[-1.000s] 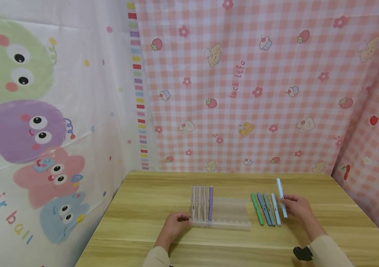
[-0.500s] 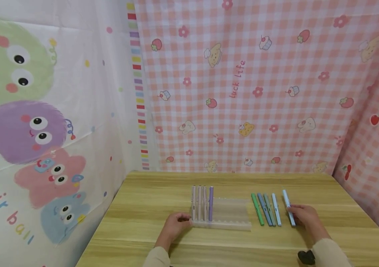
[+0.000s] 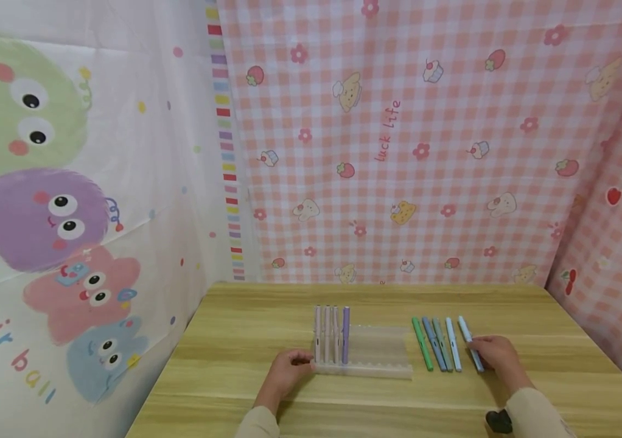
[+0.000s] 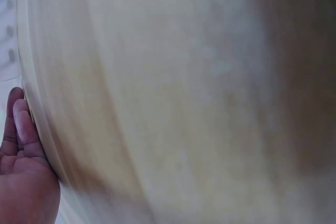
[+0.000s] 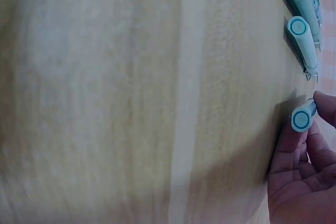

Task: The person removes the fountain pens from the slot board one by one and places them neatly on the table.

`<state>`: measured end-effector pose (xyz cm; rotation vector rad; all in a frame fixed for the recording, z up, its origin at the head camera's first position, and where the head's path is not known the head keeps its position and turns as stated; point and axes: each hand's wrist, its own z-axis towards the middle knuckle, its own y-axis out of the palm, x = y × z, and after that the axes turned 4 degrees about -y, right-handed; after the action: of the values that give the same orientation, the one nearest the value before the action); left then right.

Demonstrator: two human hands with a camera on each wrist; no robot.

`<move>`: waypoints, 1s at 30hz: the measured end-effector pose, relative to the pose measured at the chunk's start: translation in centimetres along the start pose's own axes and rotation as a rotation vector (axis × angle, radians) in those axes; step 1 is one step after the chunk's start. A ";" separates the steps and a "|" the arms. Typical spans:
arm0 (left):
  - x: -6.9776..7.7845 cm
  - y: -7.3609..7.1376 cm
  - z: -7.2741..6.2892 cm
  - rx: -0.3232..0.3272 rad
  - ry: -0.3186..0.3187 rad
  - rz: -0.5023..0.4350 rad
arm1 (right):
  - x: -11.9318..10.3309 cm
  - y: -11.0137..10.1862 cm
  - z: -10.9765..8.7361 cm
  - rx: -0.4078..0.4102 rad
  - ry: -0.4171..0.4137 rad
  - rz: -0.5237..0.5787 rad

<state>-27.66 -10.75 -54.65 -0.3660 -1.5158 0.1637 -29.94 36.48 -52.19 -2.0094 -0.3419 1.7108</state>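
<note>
1. Pinching the outermost light-blue pen (image 3: 466, 331), the right hand (image 3: 498, 360) has it between thumb and fingers at the right end of the loose row; I cannot tell whether the pen's near end touches the wooden table (image 3: 398, 404).
2. The left hand (image 3: 287, 371) grips the front left corner of the clear pen rack (image 3: 377, 370), thumb and fingertips together there.
3. In the rack, three pale pink pens (image 3: 327, 334) and one purple pen (image 3: 346, 334) sit side by side at its left part.
4. Between rack and held pen lie a green pen (image 3: 422, 344), a blue pen (image 3: 434, 344), a grey-green pen (image 3: 442, 345) and a second light-blue pen (image 3: 453, 344).
5. The step in hand seems to be handling that end pen while steadying the rack.
6. As I judge it, the next move calls for a firm pinch and a path clear of the neighbouring pen.
</note>
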 end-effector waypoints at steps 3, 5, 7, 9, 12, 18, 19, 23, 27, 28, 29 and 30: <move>0.0 0.0 0.0 0.003 -0.001 0.009 | -0.2 0.1 -0.1 -0.016 -0.013 -0.030; 0.0 0.0 0.0 0.005 -0.001 0.012 | -0.3 0.1 -0.2 -0.020 -0.012 -0.019; -0.1 0.0 0.0 0.005 -0.001 0.010 | -0.4 0.2 -0.2 -0.020 -0.010 -0.013; -0.1 0.1 0.0 0.006 0.006 0.008 | -0.4 0.2 -0.3 -0.011 -0.010 -0.021; -0.2 0.1 0.0 0.006 0.009 -0.001 | -0.3 0.3 -0.3 0.008 -0.020 -0.044; -0.1 0.1 0.0 0.004 0.018 -0.012 | -0.1 0.3 -0.1 0.009 -0.044 0.000; -0.1 0.1 0.0 0.004 0.016 -0.008 | -0.1 0.2 -0.1 0.005 -0.043 0.012; 0.0 -0.1 -0.1 0.002 -0.004 0.004 | -0.1 0.1 -0.1 -0.007 -0.027 0.031; 0.2 -0.1 -0.1 0.003 -0.010 0.015 | -0.2 0.0 -0.1 -0.010 -0.019 0.048; 0.2 -0.1 -0.2 0.003 -0.008 0.015 | -0.1 -0.1 -0.1 -0.009 -0.019 0.057; 0.2 0.0 -0.2 0.004 -0.005 0.015 | -0.1 -0.1 -0.1 -0.008 -0.018 0.060; 0.3 0.0 -0.2 0.004 -0.003 0.014 | -0.1 -0.1 -0.1 -0.004 -0.022 0.066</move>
<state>-27.43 -10.70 -54.37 -0.3733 -1.5161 0.1790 -29.89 36.54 -52.02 -2.0270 -0.2894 1.7743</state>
